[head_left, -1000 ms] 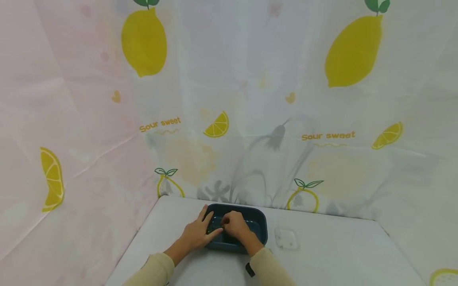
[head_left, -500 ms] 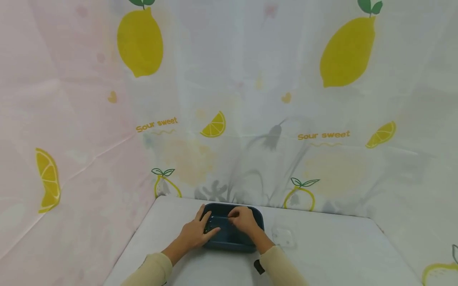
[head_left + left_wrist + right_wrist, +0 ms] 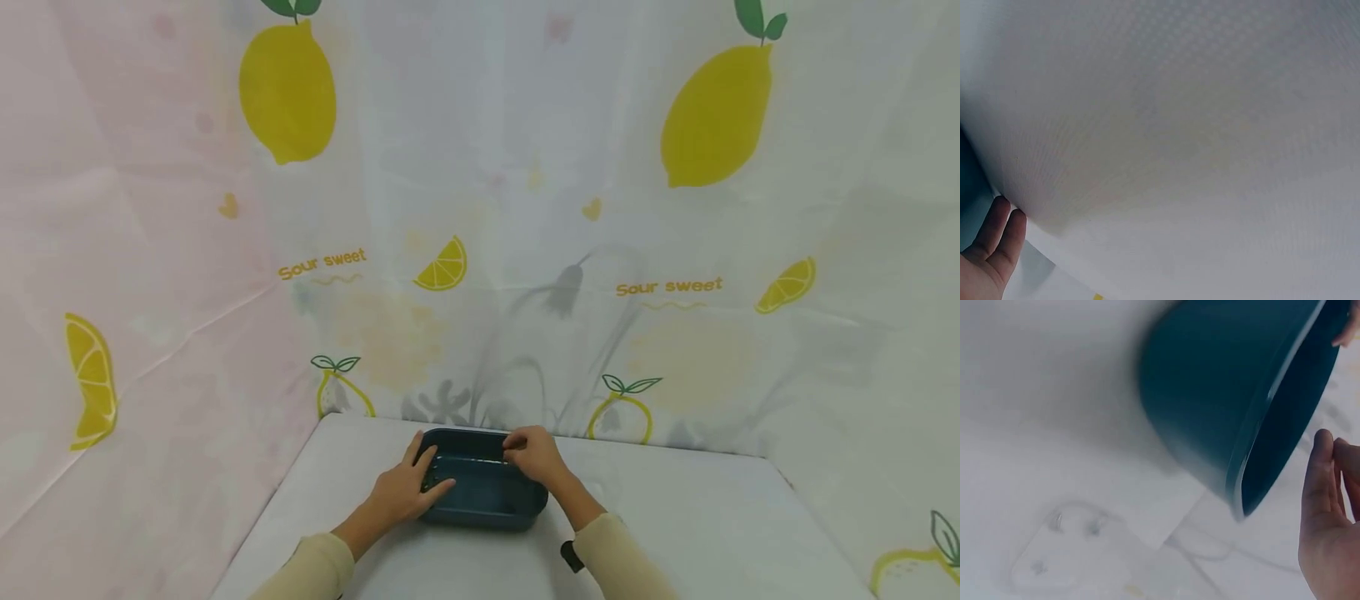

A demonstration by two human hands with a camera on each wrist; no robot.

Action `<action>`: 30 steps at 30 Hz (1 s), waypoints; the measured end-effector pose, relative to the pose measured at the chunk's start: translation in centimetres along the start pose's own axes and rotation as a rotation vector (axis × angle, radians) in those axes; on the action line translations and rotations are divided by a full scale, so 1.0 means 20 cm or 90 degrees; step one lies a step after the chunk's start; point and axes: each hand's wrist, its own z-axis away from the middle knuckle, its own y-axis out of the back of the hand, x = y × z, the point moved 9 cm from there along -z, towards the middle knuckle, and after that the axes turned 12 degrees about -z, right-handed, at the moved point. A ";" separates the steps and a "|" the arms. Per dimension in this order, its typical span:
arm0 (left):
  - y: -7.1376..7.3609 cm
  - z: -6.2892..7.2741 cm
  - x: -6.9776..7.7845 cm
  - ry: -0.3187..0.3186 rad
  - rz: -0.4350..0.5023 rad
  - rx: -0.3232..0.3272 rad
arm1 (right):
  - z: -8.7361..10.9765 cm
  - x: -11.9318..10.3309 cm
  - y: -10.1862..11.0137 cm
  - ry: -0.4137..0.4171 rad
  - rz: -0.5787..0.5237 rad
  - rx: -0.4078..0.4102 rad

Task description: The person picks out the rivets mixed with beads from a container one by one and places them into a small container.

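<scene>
A dark teal rectangular bin (image 3: 480,492) stands on the white table in the head view. My left hand (image 3: 397,490) lies spread over its left side, fingers along the rim and thumb reaching inside. Small dark dots show beside those fingers, inside the bin. Over the bin's back right corner is my right hand (image 3: 536,454), thumb and fingers drawn together; I cannot tell whether something tiny is between the tips. The right wrist view shows this hand (image 3: 1329,531) beside the bin's rim. A shallow clear tray (image 3: 1072,550) with small clear bits lies near the bin.
Behind the table (image 3: 697,517) hangs a white curtain (image 3: 525,208) printed with lemons. On the left side the curtain is pinkish. A black strap piece (image 3: 572,556) sits by the right sleeve. In the head view the right forearm mostly covers the clear tray.
My right hand has moved right and back, out of the bin's left middle to above its back right corner. My left hand stays on the bin's left side. The view has shifted slightly.
</scene>
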 end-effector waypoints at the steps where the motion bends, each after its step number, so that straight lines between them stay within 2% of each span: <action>1: 0.00 0.00 0.00 -0.001 -0.001 0.000 | 0.00 0.01 0.02 -0.009 -0.005 0.010; 7: 0.01 -0.01 -0.01 -0.003 -0.006 0.008 | 0.03 0.05 0.17 -0.083 -0.064 0.089; 15: 0.00 0.01 -0.02 -0.001 -0.003 0.000 | 0.10 0.13 0.31 -0.102 -0.076 0.142; 24: 0.00 0.00 -0.01 -0.004 -0.008 -0.006 | 0.17 0.16 0.46 -0.115 -0.046 0.154; 30: 0.00 0.01 -0.01 -0.001 -0.006 0.010 | 0.22 0.19 0.55 -0.121 -0.019 0.152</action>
